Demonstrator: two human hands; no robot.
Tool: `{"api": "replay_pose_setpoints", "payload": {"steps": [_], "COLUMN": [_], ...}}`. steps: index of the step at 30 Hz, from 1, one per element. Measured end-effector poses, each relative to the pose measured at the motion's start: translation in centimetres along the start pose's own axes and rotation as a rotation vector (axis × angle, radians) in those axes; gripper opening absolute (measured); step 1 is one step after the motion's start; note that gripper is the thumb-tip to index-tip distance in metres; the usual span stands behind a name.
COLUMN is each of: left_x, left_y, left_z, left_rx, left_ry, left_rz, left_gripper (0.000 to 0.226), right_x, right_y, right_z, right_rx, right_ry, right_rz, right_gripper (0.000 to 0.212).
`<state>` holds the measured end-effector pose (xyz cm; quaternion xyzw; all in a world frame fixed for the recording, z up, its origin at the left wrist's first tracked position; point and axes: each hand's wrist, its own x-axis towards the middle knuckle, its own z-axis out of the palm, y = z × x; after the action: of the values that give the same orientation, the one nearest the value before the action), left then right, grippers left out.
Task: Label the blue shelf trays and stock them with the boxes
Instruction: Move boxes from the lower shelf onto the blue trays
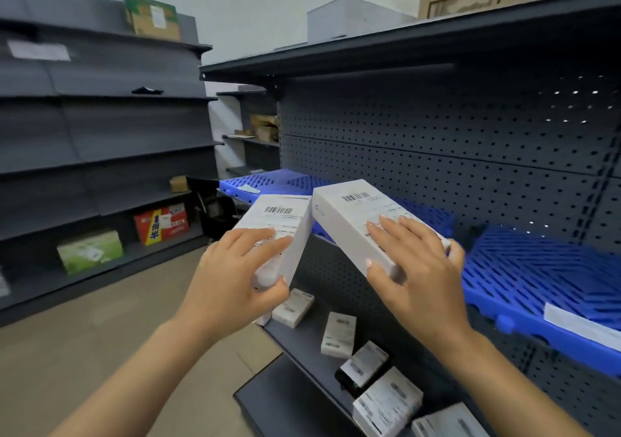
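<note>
Boxes (282, 231) in hands, tray (524, 268) edge near.

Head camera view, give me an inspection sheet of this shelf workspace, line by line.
Surface: dark shelf unit with pegboard back.
Job's things: blue trays lie on the shelf, no boxes in them; a white label on the near tray's front edge; left box and right box, both white, held above the trays.
Clutter: small white boxes scattered on the lower shelf.
Grippers: left hand grips the left box; right hand grips the right box.
Cables: nothing seen.
Surroundings: cartons on far shelving.
</note>
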<state>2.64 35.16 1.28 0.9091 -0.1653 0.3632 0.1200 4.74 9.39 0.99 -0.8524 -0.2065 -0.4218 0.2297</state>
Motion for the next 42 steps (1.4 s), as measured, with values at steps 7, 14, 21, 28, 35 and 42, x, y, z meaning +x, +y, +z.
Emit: {"api": "replay_pose_setpoints", "payload": {"steps": [7,14,21,28,35,42], "left_x": [3.6,7.2,14.1,22.9,29.2,33.1], "left_y": [-8.9,-19.1,-30.1,-38.8,-43.6,-45.2], "left_z": [2.2,5.5,8.8,12.7,18.6,23.6], "left_rx": [0.011,-0.02,-0.139,-0.15,-0.224,-0.291], "left_ry": [-0.01,-0.043,-0.103,-0.184,-0.261,-0.291], "left_rz": [-0.031,-0.06,0.028,0.176,0.306,0.355], "left_gripper": [0.053,0.058,0.062,0.063,0.062,0.061], "right_x": [5.0,9.3,13.5,18.8,23.0,25.8], "right_y": [-1.1,-2.2,-3.4,-4.7,-4.9,-4.0], "right_z": [8.5,16.4,25.1,32.3,37.6,40.9], "right_rx": [0.023,-0.032,-0.159,-0.239,-0.436,-0.55], "right_ry": [-0.016,-0.014,0.004,0.016,-0.018,-0.079], "right_rz": [-0.004,0.017,0.073,0.232,0.332,0.419], "right_gripper": [0.041,0.042,0.042,0.043,0.041,0.04]}}
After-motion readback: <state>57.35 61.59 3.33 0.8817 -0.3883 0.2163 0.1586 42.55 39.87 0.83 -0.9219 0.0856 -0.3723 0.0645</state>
